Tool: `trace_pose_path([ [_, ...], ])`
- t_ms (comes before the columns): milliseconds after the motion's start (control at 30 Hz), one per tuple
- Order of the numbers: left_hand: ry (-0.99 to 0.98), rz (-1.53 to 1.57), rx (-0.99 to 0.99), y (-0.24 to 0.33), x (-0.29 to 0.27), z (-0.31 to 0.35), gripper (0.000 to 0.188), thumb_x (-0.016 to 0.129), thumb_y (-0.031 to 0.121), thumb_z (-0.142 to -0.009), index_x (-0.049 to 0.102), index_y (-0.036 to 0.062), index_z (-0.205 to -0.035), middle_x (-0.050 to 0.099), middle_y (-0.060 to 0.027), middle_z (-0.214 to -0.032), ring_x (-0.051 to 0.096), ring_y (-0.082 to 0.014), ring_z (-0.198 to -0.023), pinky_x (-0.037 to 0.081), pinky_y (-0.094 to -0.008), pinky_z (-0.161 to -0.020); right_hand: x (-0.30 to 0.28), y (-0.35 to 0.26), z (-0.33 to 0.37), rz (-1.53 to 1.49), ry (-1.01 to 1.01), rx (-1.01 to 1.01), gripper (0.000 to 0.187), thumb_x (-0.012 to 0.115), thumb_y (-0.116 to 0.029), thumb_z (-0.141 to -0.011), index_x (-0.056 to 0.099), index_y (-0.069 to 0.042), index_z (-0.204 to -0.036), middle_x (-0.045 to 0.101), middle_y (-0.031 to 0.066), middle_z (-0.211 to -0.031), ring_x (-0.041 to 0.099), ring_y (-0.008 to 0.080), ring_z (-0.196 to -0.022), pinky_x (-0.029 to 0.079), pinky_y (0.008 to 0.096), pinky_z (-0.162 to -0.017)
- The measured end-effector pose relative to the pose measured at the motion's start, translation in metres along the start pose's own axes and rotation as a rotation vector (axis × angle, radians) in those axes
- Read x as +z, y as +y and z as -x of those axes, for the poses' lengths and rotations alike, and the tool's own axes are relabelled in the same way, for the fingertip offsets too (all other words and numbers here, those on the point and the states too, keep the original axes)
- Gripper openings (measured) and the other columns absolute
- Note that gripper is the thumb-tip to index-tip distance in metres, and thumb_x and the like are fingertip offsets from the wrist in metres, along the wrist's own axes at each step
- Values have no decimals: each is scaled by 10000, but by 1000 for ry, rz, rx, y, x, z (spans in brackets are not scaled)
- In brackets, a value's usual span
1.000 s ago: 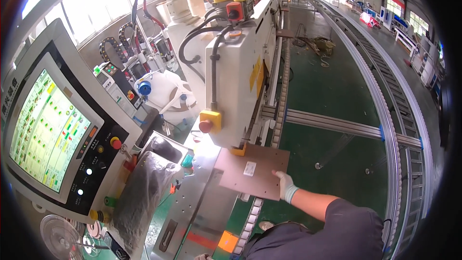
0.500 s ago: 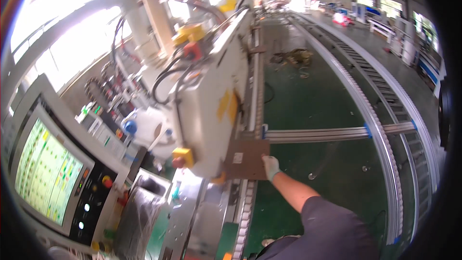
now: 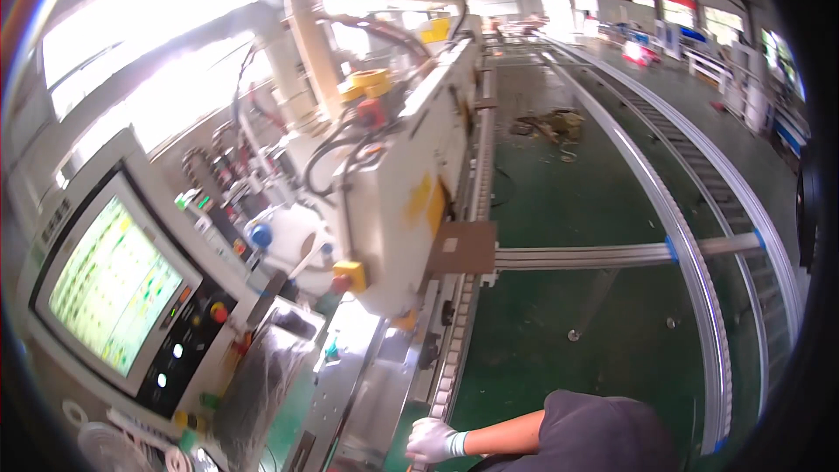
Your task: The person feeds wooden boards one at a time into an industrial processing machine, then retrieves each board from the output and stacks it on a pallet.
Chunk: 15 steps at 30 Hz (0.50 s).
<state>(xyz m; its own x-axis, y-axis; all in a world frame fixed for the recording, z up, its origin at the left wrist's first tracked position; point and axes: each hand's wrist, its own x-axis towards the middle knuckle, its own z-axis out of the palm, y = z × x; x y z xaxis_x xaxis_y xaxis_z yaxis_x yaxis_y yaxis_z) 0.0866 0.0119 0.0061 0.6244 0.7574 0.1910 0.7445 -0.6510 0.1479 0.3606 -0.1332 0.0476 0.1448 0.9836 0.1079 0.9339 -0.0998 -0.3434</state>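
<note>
My right hand point(image 3: 430, 441), in a pale glove with a light green cuff, is at the lower edge, over the near end of the roller conveyor track point(image 3: 454, 345). Its fingers are curled together and slightly blurred; what they hold, if anything, is hidden under the hand. Farther up the track lies a flat brown panel point(image 3: 469, 249) with a small pale label. The panel's left part goes in beside the cream machine housing point(image 3: 393, 232), and no hand touches it. My left hand is out of view.
At left stands a control console point(image 3: 114, 284) with a lit screen and buttons. A yellow box with a red button point(image 3: 350, 278) sits on the machine's near end. An aluminium crossbar point(image 3: 585, 256) runs from the track to a long side rail point(image 3: 690, 253).
My right hand has let go of the brown panel and come back toward me, down to the near end of the track. The panel has moved farther along the machine. The view has shifted.
</note>
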Motion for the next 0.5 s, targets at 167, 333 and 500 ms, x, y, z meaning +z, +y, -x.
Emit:
trace_pose_path([
  [167, 487, 8, -1084, -152, 11, 151, 302, 654, 266, -925, 705, 4, -1066, 720, -187, -1084, 702, -317, -913, 575, -469, -737, -22, -26, -10, 53, -97, -77, 213, 643, -337, -803, 749, -196, -683, 657, 61, -592, 647, 298, -529, 496, 450, -521],
  [333, 930, 797, -1819, -244, -5, 271, 447, 632, 300, -933, 659, -136, -1026, 676, -158, -910, 609, -256, -798, 548, -494, -743, 22, -18, 2, 220, 191, 45, 357, 690, -356, -801, 622, -122, -540, 610, 121, -596, 606, 358, -619, 446, 511, -633],
  [500, 1006, 1145, -1731, -298, -2, 363, 395, 637, 406, -996, 508, 104, -777, 377, 24, -624, 396, -133, -509, 311, -328, -447, 41, -36, -1, -13, 283, -5, 376, 654, -334, -899, 651, -63, -638, 661, 128, -721, 633, 372, -802, 468, 490, -895],
])
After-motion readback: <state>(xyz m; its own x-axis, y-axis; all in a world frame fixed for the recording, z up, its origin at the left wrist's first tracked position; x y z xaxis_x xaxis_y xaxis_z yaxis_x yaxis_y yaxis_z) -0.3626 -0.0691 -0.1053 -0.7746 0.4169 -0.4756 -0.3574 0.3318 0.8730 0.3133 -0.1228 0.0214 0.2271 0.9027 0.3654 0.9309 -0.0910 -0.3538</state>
